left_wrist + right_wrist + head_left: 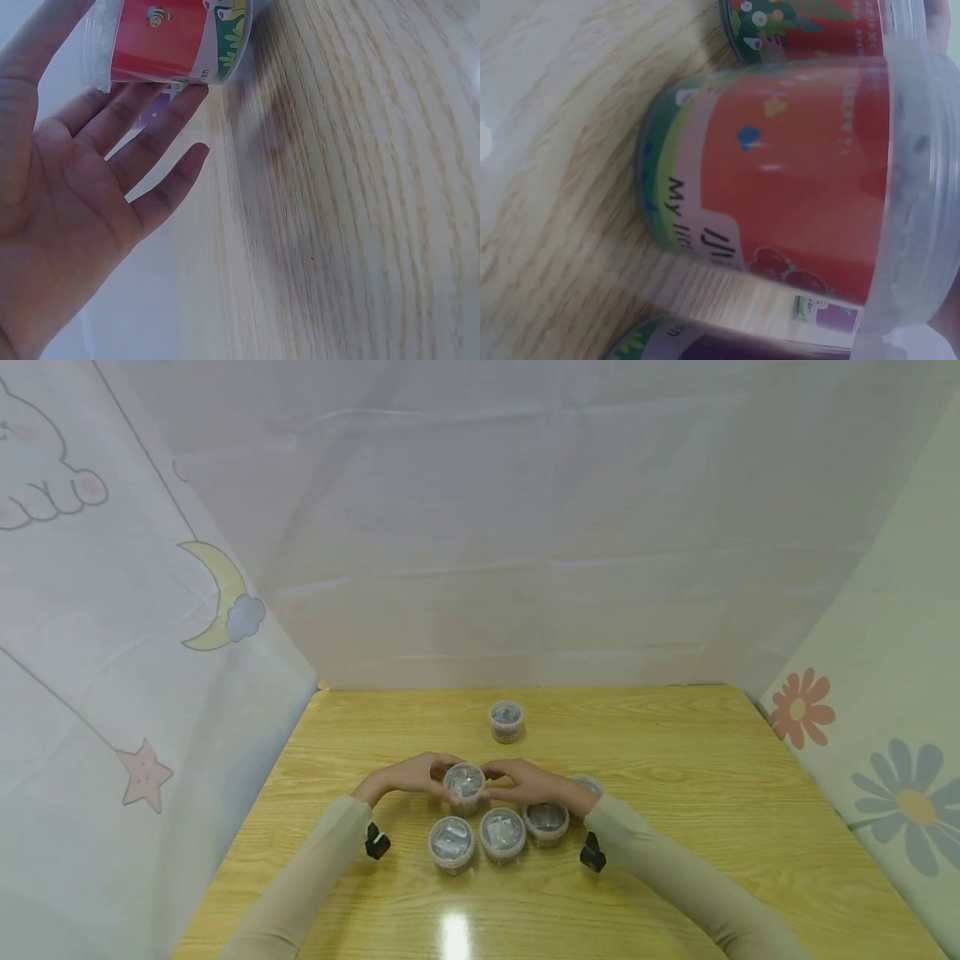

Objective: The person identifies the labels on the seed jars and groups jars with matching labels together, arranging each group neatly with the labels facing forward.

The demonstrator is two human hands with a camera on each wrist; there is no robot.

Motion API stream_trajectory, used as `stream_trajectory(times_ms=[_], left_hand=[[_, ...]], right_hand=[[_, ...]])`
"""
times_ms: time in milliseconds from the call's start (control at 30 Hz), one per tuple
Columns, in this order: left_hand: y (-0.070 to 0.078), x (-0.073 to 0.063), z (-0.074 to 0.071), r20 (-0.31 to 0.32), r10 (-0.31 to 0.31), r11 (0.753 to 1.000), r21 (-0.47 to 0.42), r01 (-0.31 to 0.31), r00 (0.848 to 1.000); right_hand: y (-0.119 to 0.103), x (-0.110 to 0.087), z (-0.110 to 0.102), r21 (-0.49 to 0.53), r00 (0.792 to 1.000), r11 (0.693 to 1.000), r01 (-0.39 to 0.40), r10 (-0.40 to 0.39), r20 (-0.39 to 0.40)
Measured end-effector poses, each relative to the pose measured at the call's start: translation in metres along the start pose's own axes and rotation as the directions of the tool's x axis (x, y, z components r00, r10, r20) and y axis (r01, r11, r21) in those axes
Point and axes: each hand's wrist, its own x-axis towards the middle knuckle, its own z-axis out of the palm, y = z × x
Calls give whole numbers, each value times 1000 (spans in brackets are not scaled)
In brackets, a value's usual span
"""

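Both hands are at one small plastic tub [465,783] with a clear lid, near the middle of the wooden table. My left hand [416,774] holds its left side, thumb toward me and fingers behind. In the left wrist view the fingertips touch the tub's red printed wall [169,37], and the little finger stands apart. From the right, my right hand [528,781] holds the same tub between thumb and fingers. Whether the tub touches the table cannot be told. The right wrist view is mostly filled by a red tub with cherries [787,172], hiding the right fingers.
Closer to me stand a left tub [452,843], a middle tub [503,833] and a right tub [547,821]. Another tub [587,783] is partly hidden behind the right wrist. A lone tub [506,720] stands toward the back. Printed sheets [525,527] enclose the table.
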Motion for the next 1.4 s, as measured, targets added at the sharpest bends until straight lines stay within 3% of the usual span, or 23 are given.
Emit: stream_trajectory(times_ms=[400, 567, 767, 1400], left_hand=[[7, 2, 8, -53, -14, 1000, -28, 13, 998], [5, 4, 9, -59, 9, 1000, -29, -11, 998], [7, 5, 10, -77, -22, 1000, 3, 22, 997], [8, 10, 14, -124, -20, 999, 25, 23, 992]], right_hand=[[7, -6, -1, -2, 999, 999, 35, -35, -21], [10, -9, 0, -7, 999, 1000, 24, -24, -28], [11, -12, 0, -4, 999, 1000, 14, -14, -34], [7, -20, -5, -1, 998, 1000, -9, 9, -65]])
